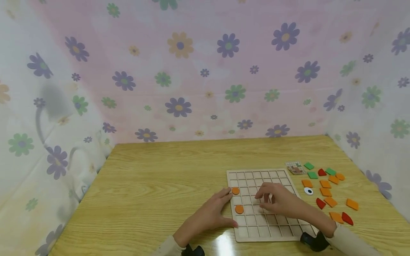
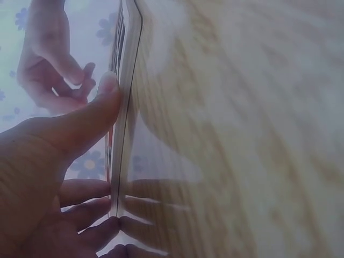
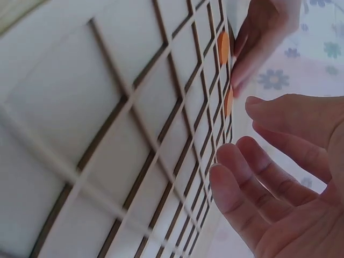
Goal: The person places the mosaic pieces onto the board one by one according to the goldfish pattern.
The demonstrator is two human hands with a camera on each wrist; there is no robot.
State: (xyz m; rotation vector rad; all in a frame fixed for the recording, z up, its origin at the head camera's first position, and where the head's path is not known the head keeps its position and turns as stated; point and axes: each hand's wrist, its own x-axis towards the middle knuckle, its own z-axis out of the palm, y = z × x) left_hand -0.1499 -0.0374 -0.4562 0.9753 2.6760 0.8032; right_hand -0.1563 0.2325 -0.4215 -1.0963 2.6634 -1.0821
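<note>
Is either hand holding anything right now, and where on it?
Neither grips a piece. The left hand steadies the grid board at its left edge, thumb against the rim. The right hand hovers over the cells, fingers loose and empty.

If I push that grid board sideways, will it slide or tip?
The grid board likely slides: it lies thin and flat on the glossy table. It looks stiff. The left hand braces its edge, so it may resist.

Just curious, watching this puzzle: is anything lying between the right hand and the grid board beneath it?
Nothing visible. The right hand hovers over bare squares of the grid board; the two orange round pieces lie by the left hand.
</note>
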